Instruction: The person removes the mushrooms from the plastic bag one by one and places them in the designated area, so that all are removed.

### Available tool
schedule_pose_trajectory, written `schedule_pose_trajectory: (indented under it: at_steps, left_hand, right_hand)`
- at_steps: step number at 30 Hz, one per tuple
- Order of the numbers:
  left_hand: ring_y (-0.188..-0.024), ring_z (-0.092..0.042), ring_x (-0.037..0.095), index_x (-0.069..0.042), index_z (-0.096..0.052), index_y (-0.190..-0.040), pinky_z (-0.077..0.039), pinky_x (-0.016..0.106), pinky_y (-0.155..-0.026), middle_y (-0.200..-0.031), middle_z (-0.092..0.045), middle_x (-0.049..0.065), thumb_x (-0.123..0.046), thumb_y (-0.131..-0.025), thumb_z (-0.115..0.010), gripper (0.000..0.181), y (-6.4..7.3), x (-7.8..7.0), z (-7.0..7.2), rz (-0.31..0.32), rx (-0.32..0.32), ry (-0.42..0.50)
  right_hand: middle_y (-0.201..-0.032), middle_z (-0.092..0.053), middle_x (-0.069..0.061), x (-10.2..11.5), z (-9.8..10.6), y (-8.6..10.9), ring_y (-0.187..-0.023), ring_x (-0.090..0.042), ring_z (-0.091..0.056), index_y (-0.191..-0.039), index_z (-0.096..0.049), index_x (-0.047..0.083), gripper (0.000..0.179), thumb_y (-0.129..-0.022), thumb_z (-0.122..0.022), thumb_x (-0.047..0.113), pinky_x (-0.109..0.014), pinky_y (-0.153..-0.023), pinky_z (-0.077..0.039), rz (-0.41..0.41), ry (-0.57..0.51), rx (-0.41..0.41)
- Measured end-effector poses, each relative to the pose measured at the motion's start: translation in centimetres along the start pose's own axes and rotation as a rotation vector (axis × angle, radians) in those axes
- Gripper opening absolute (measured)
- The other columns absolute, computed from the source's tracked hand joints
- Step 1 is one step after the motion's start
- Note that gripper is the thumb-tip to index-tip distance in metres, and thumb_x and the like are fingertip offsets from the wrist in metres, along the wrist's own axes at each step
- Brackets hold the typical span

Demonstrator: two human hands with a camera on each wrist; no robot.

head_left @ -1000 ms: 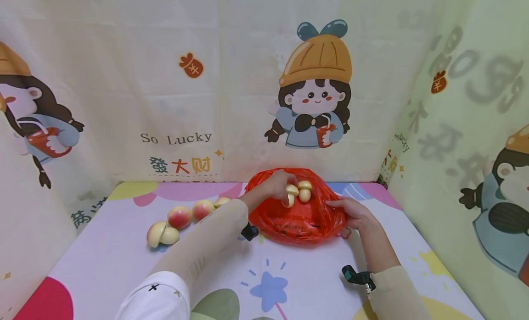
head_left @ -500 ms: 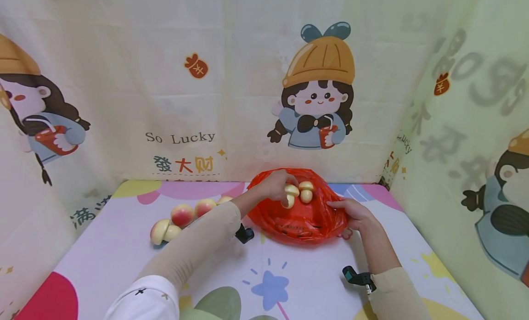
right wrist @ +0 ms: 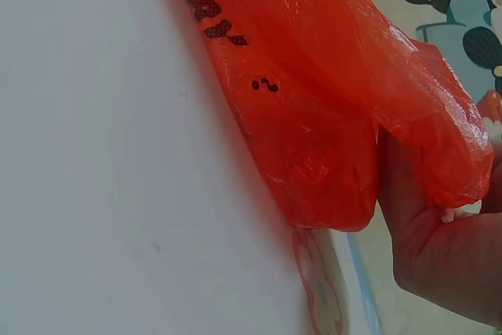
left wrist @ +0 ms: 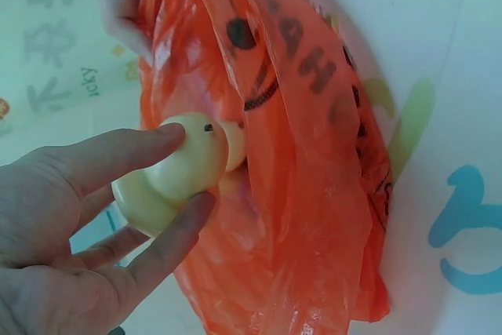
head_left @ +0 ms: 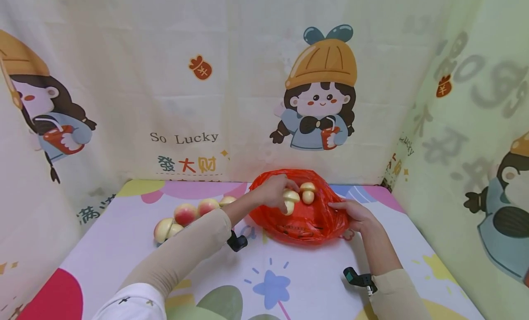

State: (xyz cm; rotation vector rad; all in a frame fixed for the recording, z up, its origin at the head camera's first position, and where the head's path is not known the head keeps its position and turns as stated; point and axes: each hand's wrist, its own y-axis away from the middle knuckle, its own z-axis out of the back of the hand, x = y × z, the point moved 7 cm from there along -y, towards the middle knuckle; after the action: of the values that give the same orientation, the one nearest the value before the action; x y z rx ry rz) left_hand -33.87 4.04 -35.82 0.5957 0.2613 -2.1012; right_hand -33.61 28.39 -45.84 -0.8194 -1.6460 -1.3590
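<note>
A red plastic bag [head_left: 285,228] lies with its mouth open toward me at the back of the table. My left hand [head_left: 273,191] pinches a pale yellow toy mushroom [head_left: 291,198] at the bag's mouth. In the left wrist view, thumb and fingers grip this mushroom [left wrist: 188,158] by its sides. Deeper in the bag, a second toy mushroom [head_left: 307,193] stands just right of the held one. My right hand [head_left: 356,214] grips the bag's right edge, and the right wrist view has plastic folded over part of that hand [right wrist: 447,256].
Left of the bag, several toy mushrooms with reddish caps [head_left: 186,214] lie in a slanting row, partly hidden by my left sleeve [head_left: 194,239]. A printed cloth wall [head_left: 244,81] rises behind the table [head_left: 314,278].
My left hand and its mushroom have come slightly toward me, widening the gap to the other mushroom. The head view has shifted a little. My right hand keeps hold of the bag.
</note>
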Motion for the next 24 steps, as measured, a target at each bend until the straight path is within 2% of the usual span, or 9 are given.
schedule_pose_trajectory:
  at_steps: [4, 9, 16, 20, 24]
  left_hand:
    - [-0.115, -0.053, 0.020, -0.022, -0.071, -0.131, -0.057, 0.030, -0.084, -0.124, -0.060, 0.004, -0.011, -0.076, -0.092, 0.060, 0.9, -0.4, 0.2, -0.027, -0.018, -0.004]
    - [-0.124, -0.052, 0.022, -0.025, -0.071, -0.131, -0.058, 0.034, -0.088, -0.129, -0.061, 0.003, -0.012, -0.076, -0.092, 0.060, 2.1, -0.5, 0.3, -0.032, -0.031, 0.002]
    - [-0.126, -0.051, 0.024, -0.025, -0.071, -0.130, -0.058, 0.042, -0.094, -0.132, -0.060, 0.004, -0.013, -0.075, -0.094, 0.061, 3.9, 0.4, 0.9, -0.026, -0.067, 0.013]
    - [-0.127, -0.052, 0.024, -0.026, -0.071, -0.130, -0.058, 0.042, -0.094, -0.131, -0.060, 0.003, -0.015, -0.074, -0.094, 0.062, 4.8, 1.0, 1.2, -0.023, -0.090, 0.003]
    - [-0.126, -0.052, 0.026, -0.025, -0.071, -0.131, -0.059, 0.040, -0.091, -0.132, -0.060, 0.004, -0.014, -0.075, -0.094, 0.062, 5.9, 1.5, 1.4, -0.012, -0.092, 0.036]
  right_hand:
    - [-0.132, -0.057, -0.007, 0.0, 0.0, 0.0, -0.111, -0.022, -0.065, -0.155, -0.031, 0.010, 0.065, -0.102, -0.066, 0.026, -0.040, -0.094, -0.061, 0.009, 0.004, -0.001]
    - [-0.131, -0.057, -0.006, -0.2, 0.0, -0.1, -0.112, -0.022, -0.064, -0.155, -0.031, 0.011, 0.064, -0.103, -0.065, 0.026, -0.039, -0.093, -0.061, 0.007, 0.001, 0.001]
    - [-0.128, -0.058, -0.006, -0.1, -0.2, -0.1, -0.109, -0.021, -0.066, -0.155, -0.030, 0.010, 0.062, -0.104, -0.062, 0.025, -0.037, -0.091, -0.062, 0.005, -0.003, 0.020]
    - [-0.126, -0.059, -0.006, -0.1, -0.1, 0.0, -0.107, -0.021, -0.066, -0.153, -0.030, 0.008, 0.061, -0.104, -0.062, 0.025, -0.037, -0.091, -0.062, 0.004, 0.002, 0.021]
    - [-0.127, -0.059, -0.005, -0.2, -0.1, 0.1, -0.109, -0.020, -0.065, -0.153, -0.031, 0.010, 0.061, -0.104, -0.063, 0.025, -0.038, -0.092, -0.062, -0.004, -0.001, 0.011]
